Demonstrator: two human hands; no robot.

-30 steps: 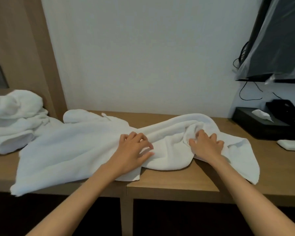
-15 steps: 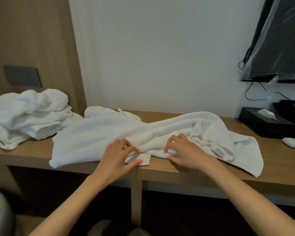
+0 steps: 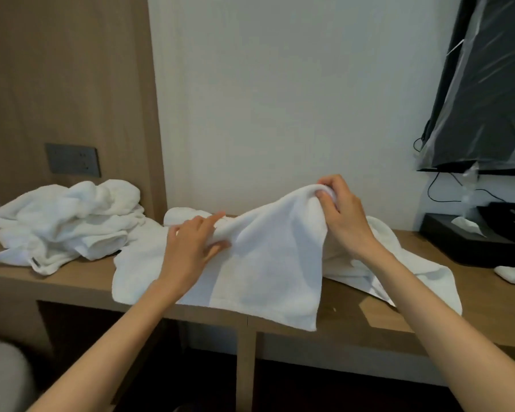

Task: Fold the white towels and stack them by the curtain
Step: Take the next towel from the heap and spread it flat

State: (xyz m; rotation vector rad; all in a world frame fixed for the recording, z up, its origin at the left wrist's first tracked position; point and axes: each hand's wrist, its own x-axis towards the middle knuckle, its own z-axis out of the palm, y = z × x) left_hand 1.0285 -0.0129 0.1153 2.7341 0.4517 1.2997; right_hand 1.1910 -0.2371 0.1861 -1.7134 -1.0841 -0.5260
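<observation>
Towel [image 3: 268, 263] hangs off the tabletop [image 3: 354, 319], its edge pinched in my right grip [image 3: 339, 212] and left grip [image 3: 195, 245]. Unfolded yet; next I'd find corners.

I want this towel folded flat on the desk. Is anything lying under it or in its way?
Yes. The lifted towel, held by the left hand and right hand, hangs over another white towel spread beneath it. The crumpled pile sits close on its left.
</observation>
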